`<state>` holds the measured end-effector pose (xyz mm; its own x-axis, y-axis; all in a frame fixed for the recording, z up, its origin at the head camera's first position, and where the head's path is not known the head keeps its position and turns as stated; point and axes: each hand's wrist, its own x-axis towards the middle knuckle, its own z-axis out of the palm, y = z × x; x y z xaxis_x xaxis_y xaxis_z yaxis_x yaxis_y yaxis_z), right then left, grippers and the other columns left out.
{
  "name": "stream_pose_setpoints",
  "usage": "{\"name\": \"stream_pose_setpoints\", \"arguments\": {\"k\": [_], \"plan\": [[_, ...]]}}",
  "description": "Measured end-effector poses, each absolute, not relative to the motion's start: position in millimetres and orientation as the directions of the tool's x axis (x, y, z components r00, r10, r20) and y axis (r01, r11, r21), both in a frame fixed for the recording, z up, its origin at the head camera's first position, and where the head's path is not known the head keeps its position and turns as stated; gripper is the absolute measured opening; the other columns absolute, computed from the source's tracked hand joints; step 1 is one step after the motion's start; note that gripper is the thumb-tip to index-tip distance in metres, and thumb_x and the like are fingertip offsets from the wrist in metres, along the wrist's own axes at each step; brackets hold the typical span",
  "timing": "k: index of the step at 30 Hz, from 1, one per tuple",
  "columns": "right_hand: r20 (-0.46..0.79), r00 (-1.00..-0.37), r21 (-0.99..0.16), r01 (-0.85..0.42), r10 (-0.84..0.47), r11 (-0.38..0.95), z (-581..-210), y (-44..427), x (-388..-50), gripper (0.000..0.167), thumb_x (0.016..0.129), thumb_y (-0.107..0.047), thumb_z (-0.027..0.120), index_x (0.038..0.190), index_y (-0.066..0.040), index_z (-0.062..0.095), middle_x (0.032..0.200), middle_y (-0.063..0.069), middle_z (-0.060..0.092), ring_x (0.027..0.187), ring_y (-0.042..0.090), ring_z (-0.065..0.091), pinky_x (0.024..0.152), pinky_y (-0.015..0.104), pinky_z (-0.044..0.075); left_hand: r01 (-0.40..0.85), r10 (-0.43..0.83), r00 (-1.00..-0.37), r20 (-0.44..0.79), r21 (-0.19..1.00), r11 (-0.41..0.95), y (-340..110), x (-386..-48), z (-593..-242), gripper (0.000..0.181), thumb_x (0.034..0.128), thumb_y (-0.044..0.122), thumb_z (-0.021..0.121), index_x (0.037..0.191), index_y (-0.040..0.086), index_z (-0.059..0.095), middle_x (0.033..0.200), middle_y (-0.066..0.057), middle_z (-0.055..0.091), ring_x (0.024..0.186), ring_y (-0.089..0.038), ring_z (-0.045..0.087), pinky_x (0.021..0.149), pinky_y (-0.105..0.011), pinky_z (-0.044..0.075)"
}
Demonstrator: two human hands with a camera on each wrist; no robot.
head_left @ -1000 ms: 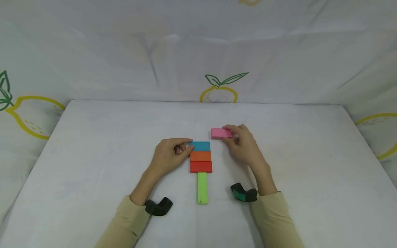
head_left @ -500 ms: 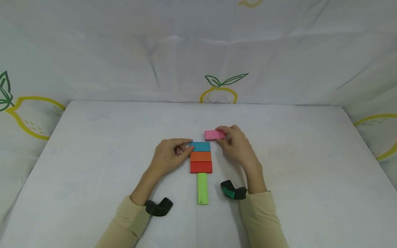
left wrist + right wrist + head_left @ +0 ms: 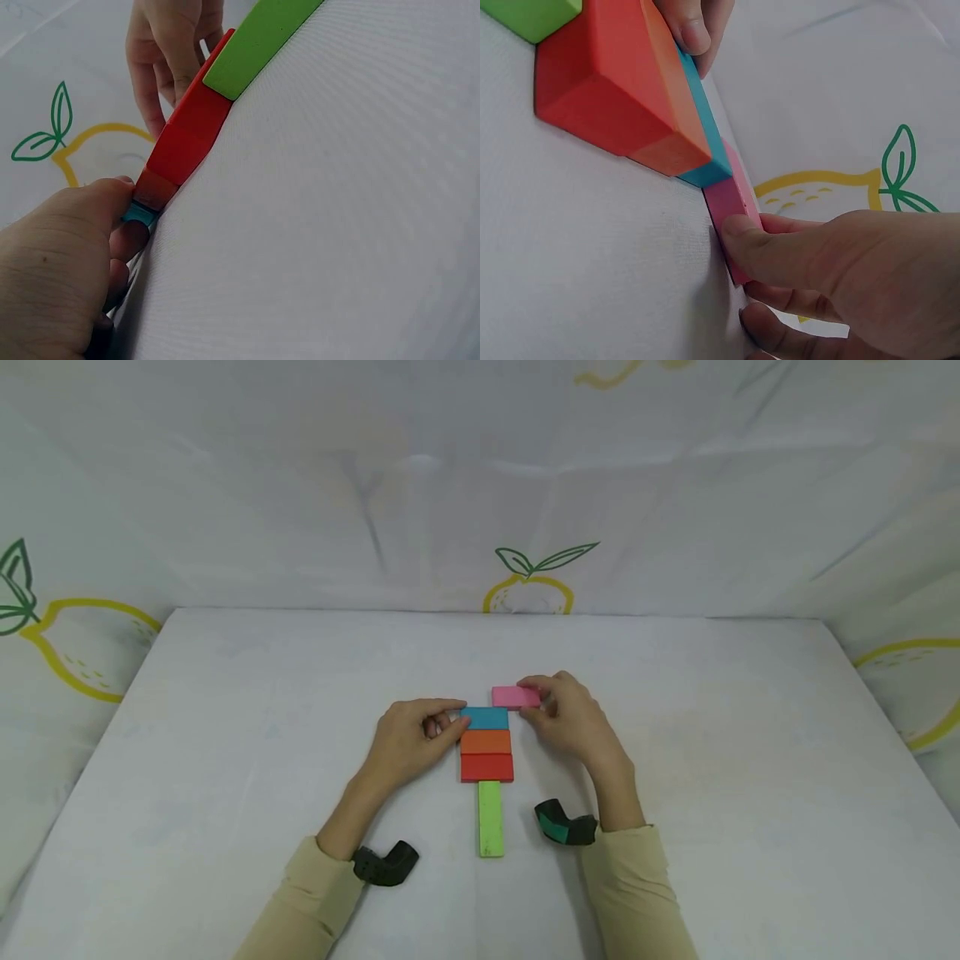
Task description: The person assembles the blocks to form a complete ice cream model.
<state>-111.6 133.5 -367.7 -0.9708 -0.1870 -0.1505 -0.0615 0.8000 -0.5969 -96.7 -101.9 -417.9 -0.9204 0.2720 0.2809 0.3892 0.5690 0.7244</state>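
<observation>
In the head view, a blue block (image 3: 486, 718), an orange block (image 3: 485, 742) and a red block (image 3: 487, 767) lie edge to edge in a stack pattern on the white tabletop. A light green block (image 3: 491, 818) runs lengthwise from the red one toward the person. My left hand (image 3: 408, 731) holds the left end of the blue block between thumb and index finger. With thumb and fingers, my right hand (image 3: 573, 714) pinches the right end of a pink block (image 3: 514, 697). That pink block lies along the blue block's far side, offset to the right, as the right wrist view also shows.
White cloth with lemon prints (image 3: 528, 593) hangs behind and beside the table (image 3: 720, 735). A black curved device (image 3: 386, 863) sits at the left wrist, and a black and green one (image 3: 566, 822) at the right wrist.
My right hand has brought the pink block leftward and nearer, up to the blue block's far side. The left hand keeps its hold, and the other blocks stay in place.
</observation>
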Motion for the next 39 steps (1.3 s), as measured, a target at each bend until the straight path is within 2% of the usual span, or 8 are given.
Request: {"name": "stream_pose_setpoints", "arguments": {"k": [17,23,27,32,39], "plan": [[-0.114,-0.966,-0.611,-0.118,-0.234,0.783,-369.8,121.5,-111.4,0.041,0.095,-0.011,0.07,0.136,-0.009,0.066,0.106,0.017,0.062,0.081,0.023,0.057,0.065,0.026,0.045,0.402,0.272,-0.915,0.297,0.71,0.578,-103.2,-97.2,-420.1,0.023,0.0916,0.021,0.076,0.11,0.009,0.08,0.073,0.001,0.069,0.061,-0.005,0.051,0.057,-0.018,0.041],[-0.104,-0.955,-0.636,-0.152,-0.279,0.756,-367.3,128.3,-112.8,0.043,0.096,-0.012,0.067,0.138,-0.007,0.063,0.111,0.018,0.063,0.089,0.026,0.06,0.075,0.033,0.053,0.401,0.27,-0.916,0.297,0.711,0.577,-102.5,-97.3,-420.0,0.023,0.0915,0.021,0.076,0.11,0.008,0.08,0.073,0.0,0.069,0.061,-0.006,0.052,0.058,-0.019,0.042],[-0.095,-0.967,-0.65,-0.119,-0.236,0.75,-365.7,137.4,-113.9,0.042,0.099,-0.017,0.063,0.139,-0.006,0.062,0.117,0.021,0.064,0.091,0.028,0.061,0.08,0.038,0.054,0.399,0.269,-0.917,0.296,0.715,0.574,-101.9,-96.8,-419.2,0.023,0.0914,0.021,0.076,0.11,0.008,0.08,0.073,0.0,0.069,0.062,-0.006,0.052,0.059,-0.019,0.043],[-0.12,-0.98,-0.644,-0.043,-0.157,0.764,-367.6,139.2,-114.8,0.038,0.101,-0.023,0.061,0.136,-0.008,0.066,0.122,0.021,0.063,0.088,0.027,0.059,0.075,0.031,0.049,0.398,0.268,-0.917,0.296,0.712,0.578,-101.7,-96.7,-419.2,0.023,0.0912,0.021,0.076,0.11,0.008,0.08,0.073,0.0,0.069,0.062,-0.006,0.052,0.059,-0.019,0.043],[-0.139,-0.981,-0.626,-0.02,-0.137,0.779,-371.5,129.7,-113.2,0.035,0.1,-0.025,0.064,0.13,-0.009,0.07,0.118,0.018,0.063,0.087,0.026,0.058,0.068,0.027,0.047,0.391,0.265,-0.92,0.289,0.717,0.577,-102.1,-96.0,-419.5,0.023,0.0909,0.021,0.077,0.11,0.008,0.08,0.073,0.0,0.068,0.061,-0.006,0.052,0.058,-0.019,0.043]]}}
